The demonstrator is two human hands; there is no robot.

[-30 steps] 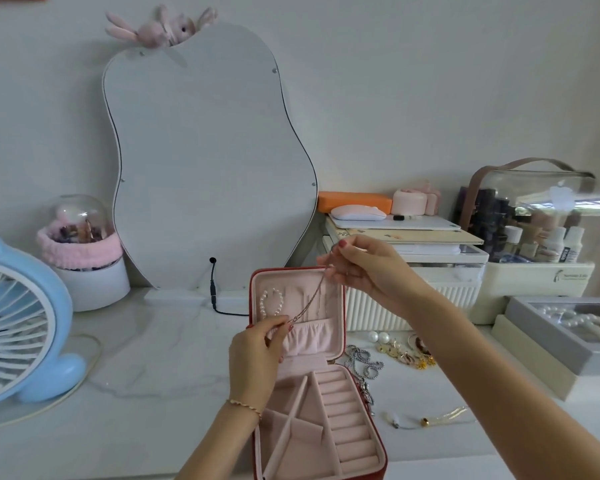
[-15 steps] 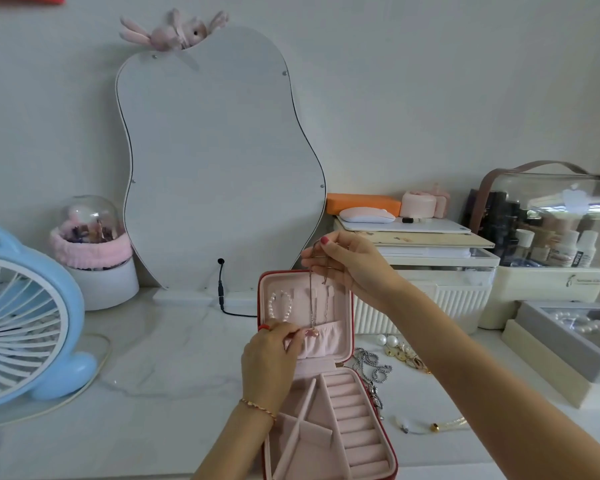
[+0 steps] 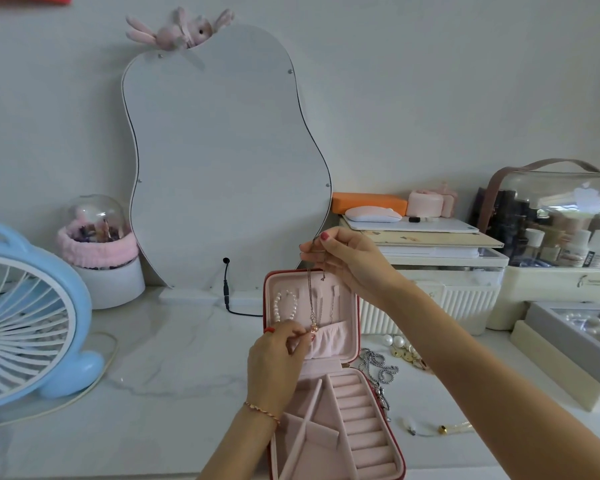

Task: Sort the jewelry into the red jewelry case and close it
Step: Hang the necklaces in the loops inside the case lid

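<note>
The red jewelry case [image 3: 397, 455] stands open on the white table, its pink lid upright. A pearl bracelet [image 3: 285, 308] hangs inside the lid at the left. My right hand [image 3: 343, 259] pinches the top of a thin chain necklace [image 3: 311, 299] above the lid's upper edge. The chain hangs down in front of the lid to a rose-gold pendant. My left hand [image 3: 279, 355] pinches the necklace by the pendant at the lid's elastic pocket. A silver chain [image 3: 378, 370], pearl and gold earrings [image 3: 400, 348] and a white-gold bracelet [image 3: 437, 429] lie to the right of the case.
A pear-shaped mirror [image 3: 222, 161] leans on the wall behind the case, with a black cable [image 3: 227, 292] at its foot. A blue fan [image 3: 25, 317] stands at the left. White organizers [image 3: 465, 292] and a grey box of pearls [image 3: 575, 337] crowd the right.
The necklace went from slanted between my hands to hanging straight down in front of the lid. My right hand rose above the lid's edge; my left brought the pendant to the pocket.
</note>
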